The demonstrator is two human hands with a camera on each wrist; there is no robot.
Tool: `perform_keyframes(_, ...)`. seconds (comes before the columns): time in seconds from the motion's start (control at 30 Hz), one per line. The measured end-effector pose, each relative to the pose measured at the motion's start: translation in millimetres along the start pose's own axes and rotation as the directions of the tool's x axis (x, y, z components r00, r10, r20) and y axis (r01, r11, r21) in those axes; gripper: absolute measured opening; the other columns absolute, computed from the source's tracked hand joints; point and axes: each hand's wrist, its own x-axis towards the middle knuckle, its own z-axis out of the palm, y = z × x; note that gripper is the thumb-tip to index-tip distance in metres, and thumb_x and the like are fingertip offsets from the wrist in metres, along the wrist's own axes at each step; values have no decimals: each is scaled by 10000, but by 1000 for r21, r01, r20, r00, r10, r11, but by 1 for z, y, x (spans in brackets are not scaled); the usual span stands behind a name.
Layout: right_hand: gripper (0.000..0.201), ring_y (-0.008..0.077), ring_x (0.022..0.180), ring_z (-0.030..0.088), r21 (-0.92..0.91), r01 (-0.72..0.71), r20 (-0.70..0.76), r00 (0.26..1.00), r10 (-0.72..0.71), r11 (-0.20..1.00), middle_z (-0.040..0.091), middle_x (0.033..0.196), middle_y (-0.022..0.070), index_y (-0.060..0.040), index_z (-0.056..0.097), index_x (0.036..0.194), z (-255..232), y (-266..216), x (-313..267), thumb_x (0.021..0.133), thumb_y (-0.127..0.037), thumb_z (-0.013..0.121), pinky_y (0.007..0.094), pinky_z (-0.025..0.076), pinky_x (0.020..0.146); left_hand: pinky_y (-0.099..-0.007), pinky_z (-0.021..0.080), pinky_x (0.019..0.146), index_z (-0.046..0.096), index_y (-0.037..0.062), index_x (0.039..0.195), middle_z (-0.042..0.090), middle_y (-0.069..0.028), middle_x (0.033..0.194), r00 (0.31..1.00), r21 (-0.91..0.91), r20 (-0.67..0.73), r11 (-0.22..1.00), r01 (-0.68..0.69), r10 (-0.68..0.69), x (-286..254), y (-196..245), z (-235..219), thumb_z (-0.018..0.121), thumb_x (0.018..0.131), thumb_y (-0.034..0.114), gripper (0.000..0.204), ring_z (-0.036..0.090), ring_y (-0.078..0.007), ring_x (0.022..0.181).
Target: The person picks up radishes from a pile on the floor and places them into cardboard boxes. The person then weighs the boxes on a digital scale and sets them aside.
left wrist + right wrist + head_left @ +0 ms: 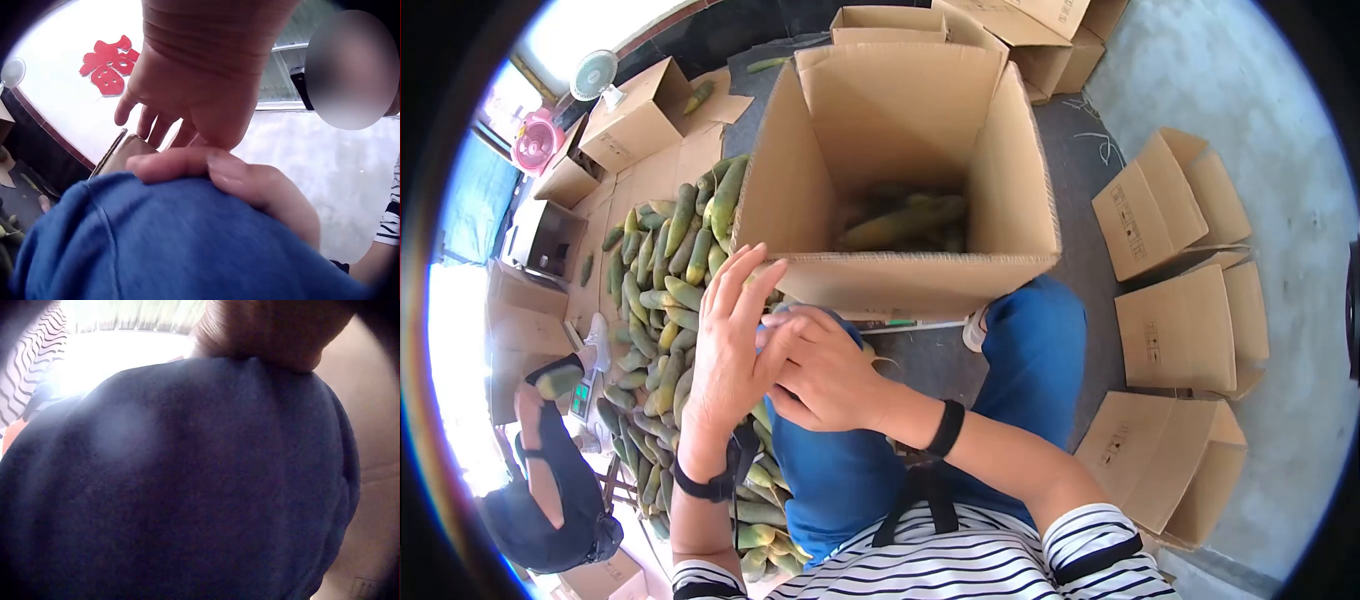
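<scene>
My left hand (730, 330) is held up with straight fingers, just in front of the near rim of a tall open cardboard box (900, 275). Beside it, my right hand (830, 370) rests over the left knee (835, 465) in blue trousers, its fingertips by the left thumb. Neither hand shows anything in its grasp. The left wrist view has the left palm (200, 87) above the right fingers (250, 181), which lie loosely on the knee. Mostly blue cloth (200, 475) fills the right wrist view. Several long green vegetables (905, 222) lie at the box's bottom.
A large heap of long green vegetables (665, 270) with paler ends covers the floor at left. Past it, another person (550, 490) bends near a small scale (581, 398). Several open cartons (1175, 330) line the right wall, more (890, 25) stand behind the box.
</scene>
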Motion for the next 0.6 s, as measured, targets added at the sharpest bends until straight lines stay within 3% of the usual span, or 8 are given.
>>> perform_keyframes(0.1, 297, 322, 1085, 480, 31, -15, -23, 1000, 15, 999, 581, 1071, 124, -80, 639, 982, 8, -2, 1, 735, -243, 624, 485, 344, 999, -468, 325, 1071, 547, -1, 1231, 464, -215, 1352, 979, -179, -77, 969, 170, -186, -30, 19, 7, 652, 816, 201, 474, 441, -408, 1250)
perform_keyframes(0.2, 377, 359, 1168, 442, 21, -58, -8, 998, 58, 998, 563, 1156, 147, -72, 627, 1068, 15, -9, -16, 768, -298, 590, 525, 298, 1048, -484, 317, 1070, 556, -5, 1216, 477, -210, 1339, 996, -108, -31, 991, 82, -86, -52, 27, 15, 630, 818, 213, 460, 442, -406, 1250)
perform_keyframes(0.27, 423, 399, 1252, 393, -26, -96, -98, 991, 93, 995, 538, 1235, 173, -63, 616, 1134, 23, -18, -29, 790, -305, 580, 559, 228, 1102, -493, 291, 1077, 564, 1, 1207, 490, -199, 1331, 996, -104, -53, 992, 67, -73, -59, 35, 23, 626, 799, 236, 475, 445, -392, 1252)
perform_keyframes(0.3, 485, 425, 1327, 325, -14, -142, -36, 989, 141, 990, 492, 1317, 195, -48, 574, 1225, 24, -22, -38, 818, -312, 565, 573, 176, 1127, -492, 277, 1081, 574, 8, 1198, 498, -189, 1330, 998, -42, -54, 999, 24, -26, -61, 37, 24, 630, 787, 254, 482, 448, -380, 1253)
perform_keyframes(0.43, 563, 438, 1369, 271, -49, -144, -55, 989, 141, 988, 391, 1420, 212, -24, 481, 1326, 24, -35, -60, 836, -289, 562, 569, 198, 1117, -493, 251, 1090, 613, 29, 1148, 536, -154, 1304, 997, 40, -48, 998, -53, 55, -74, 51, 25, 653, 743, 278, 478, 462, -336, 1252)
perform_keyframes(0.6, 553, 437, 1372, 265, -27, -151, -53, 987, 149, 988, 382, 1429, 212, -21, 480, 1322, 26, -49, -78, 836, -270, 571, 555, 226, 1111, -505, 229, 1107, 625, 51, 1142, 556, -132, 1281, 996, 51, 17, 995, -85, 84, -93, 60, 26, 663, 741, 321, 484, 471, -313, 1241)
